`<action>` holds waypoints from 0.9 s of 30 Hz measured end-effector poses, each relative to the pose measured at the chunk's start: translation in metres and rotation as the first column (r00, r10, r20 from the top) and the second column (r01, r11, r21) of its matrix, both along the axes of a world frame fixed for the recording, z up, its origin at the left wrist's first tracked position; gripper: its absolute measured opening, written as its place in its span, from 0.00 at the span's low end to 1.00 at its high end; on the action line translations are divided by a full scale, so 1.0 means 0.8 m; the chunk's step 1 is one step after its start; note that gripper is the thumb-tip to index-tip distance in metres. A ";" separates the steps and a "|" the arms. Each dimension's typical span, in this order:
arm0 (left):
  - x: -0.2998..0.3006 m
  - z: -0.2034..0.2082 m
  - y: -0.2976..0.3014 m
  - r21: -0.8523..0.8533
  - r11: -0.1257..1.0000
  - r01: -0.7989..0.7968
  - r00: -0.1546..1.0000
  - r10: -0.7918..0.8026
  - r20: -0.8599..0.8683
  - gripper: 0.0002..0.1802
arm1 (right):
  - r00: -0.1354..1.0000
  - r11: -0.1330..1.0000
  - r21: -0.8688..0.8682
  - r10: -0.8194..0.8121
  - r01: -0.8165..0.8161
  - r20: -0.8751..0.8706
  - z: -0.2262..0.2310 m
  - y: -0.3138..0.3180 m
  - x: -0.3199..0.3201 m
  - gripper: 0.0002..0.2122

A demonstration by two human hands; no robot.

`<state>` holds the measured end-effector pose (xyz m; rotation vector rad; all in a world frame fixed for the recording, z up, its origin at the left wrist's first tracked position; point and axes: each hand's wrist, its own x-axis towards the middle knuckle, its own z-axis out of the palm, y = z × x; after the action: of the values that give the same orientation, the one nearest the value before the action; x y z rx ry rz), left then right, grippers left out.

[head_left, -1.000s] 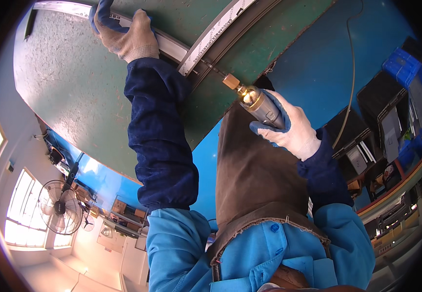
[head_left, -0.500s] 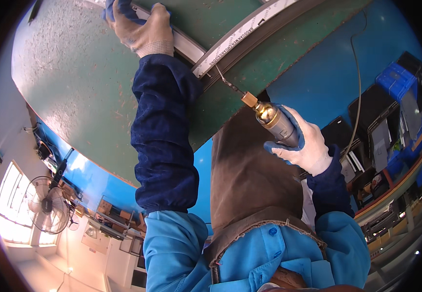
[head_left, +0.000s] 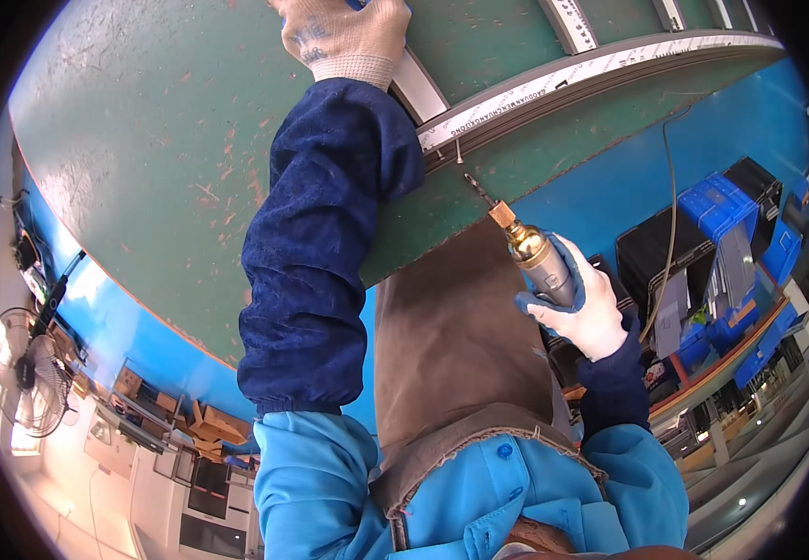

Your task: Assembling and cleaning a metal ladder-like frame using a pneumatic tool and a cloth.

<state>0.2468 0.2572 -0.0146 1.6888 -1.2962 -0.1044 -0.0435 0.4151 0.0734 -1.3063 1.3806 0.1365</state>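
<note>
My right hand, in a white glove with blue-coated fingers, is closed round a grey and brass-coloured power screwdriver. Its long bit points up and left, its tip a little short of a small screw that sticks out of the near side of a metal frame rail. A shorter metal crossbar meets that rail near its left end. My left hand, gloved too, is closed over this crossbar; the picture's upper edge cuts off part of its fingers.
The frame lies on a scuffed green table, with more crossbars farther right. A cable hangs at the right, before blue and black crates. A standing fan is at the lower left.
The screwdriver has drawn back from the rail, and its bit is now apart from the screw. My view has shifted, showing more of the frame on the right.
</note>
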 end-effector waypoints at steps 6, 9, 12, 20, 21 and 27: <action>0.002 0.014 0.027 -0.236 0.972 0.013 0.916 -0.106 -0.387 0.18 | 0.831 0.867 0.203 -0.496 0.456 0.251 -0.003 0.013 -0.023 0.44; -0.025 0.040 0.117 -0.165 0.956 0.244 0.917 -0.283 -0.282 0.14 | 0.608 0.759 0.292 -0.645 0.582 0.463 0.002 -0.008 -0.019 0.45; -0.083 0.069 0.185 0.251 0.614 0.748 0.629 -0.536 -0.563 0.12 | 0.510 0.687 0.187 -0.669 0.703 0.540 0.010 -0.034 0.020 0.48; -0.192 0.006 0.266 -0.137 0.399 0.907 -0.222 0.176 -0.959 0.16 | 0.504 0.708 0.521 -0.705 0.476 0.499 0.003 -0.048 -0.026 0.48; -0.181 0.018 0.251 -0.125 0.403 0.906 -0.211 0.175 -0.962 0.16 | 0.501 0.710 0.528 -0.703 0.466 0.505 0.003 -0.049 -0.024 0.48; -0.144 0.048 0.220 -0.014 0.341 0.940 0.110 -0.344 -0.932 0.04 | 0.445 0.683 0.698 -0.704 0.214 0.553 -0.004 -0.057 -0.012 0.53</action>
<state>0.1316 0.4331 0.0242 0.9084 -1.1749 -1.9680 -0.0534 0.3697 0.0704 -0.3017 0.7492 -0.4188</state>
